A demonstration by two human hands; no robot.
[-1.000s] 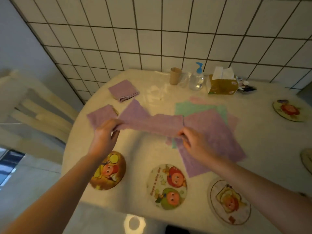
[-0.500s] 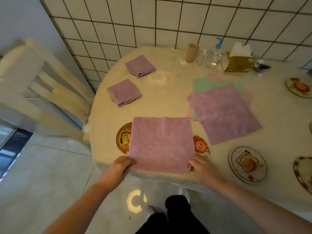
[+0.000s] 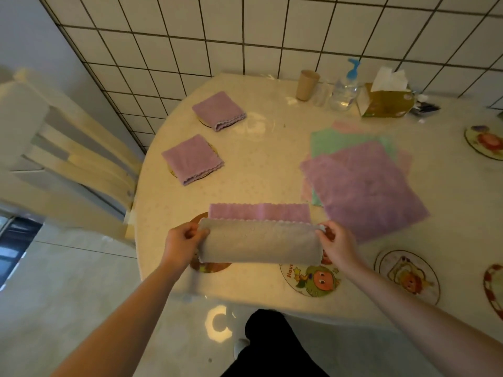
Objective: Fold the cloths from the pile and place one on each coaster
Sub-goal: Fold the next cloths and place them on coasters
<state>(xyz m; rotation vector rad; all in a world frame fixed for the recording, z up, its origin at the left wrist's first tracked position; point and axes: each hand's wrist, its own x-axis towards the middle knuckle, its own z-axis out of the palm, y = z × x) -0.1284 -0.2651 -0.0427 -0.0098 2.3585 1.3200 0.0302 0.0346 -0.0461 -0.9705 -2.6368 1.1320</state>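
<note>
Lifted since a moment ago, the purple cloth's [image 3: 258, 242] near edge now curls up over its far half at the counter's [image 3: 266, 170] front edge. Left hand [image 3: 181, 244] and right hand [image 3: 337, 244] fingers pinch its near corners. It covers two cartoon coasters [image 3: 313, 280]; folded cloths [image 3: 193, 159] sit left, the pile [image 3: 362, 183] right.

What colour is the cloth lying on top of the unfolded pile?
Purple; the top cloth covers a green one beneath. Clearest, and only, in the head view.
</note>
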